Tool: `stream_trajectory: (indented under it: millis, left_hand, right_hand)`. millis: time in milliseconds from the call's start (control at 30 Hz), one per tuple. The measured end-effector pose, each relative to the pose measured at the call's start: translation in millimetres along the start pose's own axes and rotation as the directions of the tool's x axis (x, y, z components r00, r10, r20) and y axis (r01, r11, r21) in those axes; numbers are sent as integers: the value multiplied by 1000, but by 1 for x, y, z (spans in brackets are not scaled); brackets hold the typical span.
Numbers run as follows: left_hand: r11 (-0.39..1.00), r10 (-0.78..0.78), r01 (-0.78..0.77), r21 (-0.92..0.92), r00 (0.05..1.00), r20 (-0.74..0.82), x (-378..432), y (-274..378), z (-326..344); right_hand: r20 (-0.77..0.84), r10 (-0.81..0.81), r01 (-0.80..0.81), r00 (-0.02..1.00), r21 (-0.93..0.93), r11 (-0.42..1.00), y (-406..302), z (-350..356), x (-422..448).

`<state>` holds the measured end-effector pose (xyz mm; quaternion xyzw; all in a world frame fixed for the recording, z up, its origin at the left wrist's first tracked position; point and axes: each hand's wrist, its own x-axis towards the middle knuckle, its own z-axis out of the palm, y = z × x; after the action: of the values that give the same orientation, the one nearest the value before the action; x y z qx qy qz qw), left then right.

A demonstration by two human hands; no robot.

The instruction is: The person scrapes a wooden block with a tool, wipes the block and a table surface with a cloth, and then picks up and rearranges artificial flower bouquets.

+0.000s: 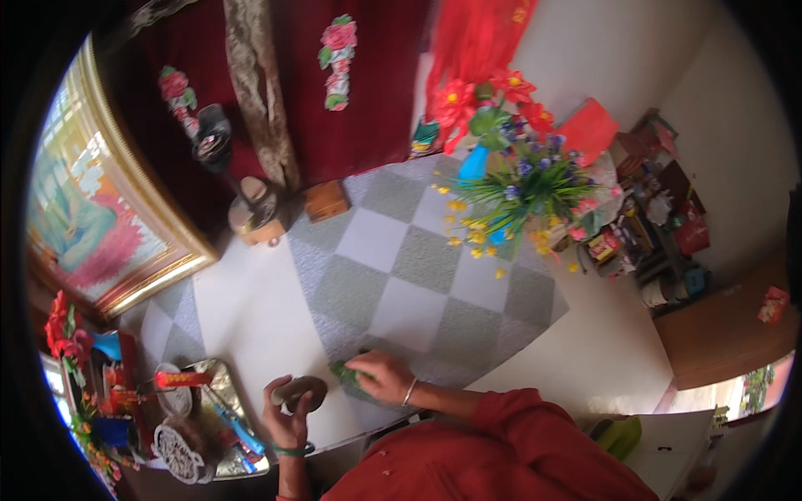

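My left hand (288, 413), with a green bangle at the wrist, is closed around a brown rounded object (308, 393), perhaps a small pot, held over the white part of the tabletop (257, 300). To its right, my right hand (382, 377) presses on a green cloth (346, 374) near the front edge of the table, where the white surface meets the grey checked covering (410, 313). Some of the cloth is hidden under the fingers. A metal bracelet sits on the right wrist.
A metal tray (219, 369) with blue-handled tools lies at left, beside an ash-filled bowl (178, 448). A framed picture (182, 263), a carved ornament (257, 219) and a wooden box (326, 201) stand farther back. Artificial flowers (526, 181) and cluttered items (651, 213) occupy the right.
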<state>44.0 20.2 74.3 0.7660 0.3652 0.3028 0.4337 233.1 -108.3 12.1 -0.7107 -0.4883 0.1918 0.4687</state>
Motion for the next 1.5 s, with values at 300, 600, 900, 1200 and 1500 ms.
stream_trajectory:
  millis: [300,600,900,1200,1500]
  left_hand:
    - [999,-46,46,-2,999,-27,2,-8,9]
    - [992,-116,112,-58,990,-77,-8,-18,12]
    - [993,-119,119,-21,993,-23,12,-6,25]
    - [998,-41,43,-54,998,39,46,8,55]
    - [999,0,3,-40,997,77,60,7,96]
  right_hand:
    - [447,441,-396,778,895,-208,27,-26,-1]
    - [489,437,-446,755,871,-204,19,-38,-1]
    - [546,479,-581,687,809,-89,30,-37,-20]
    - [500,439,-554,747,832,-4,39,-54,-25]
    - [430,469,-506,771,862,41,45,-79,-28]
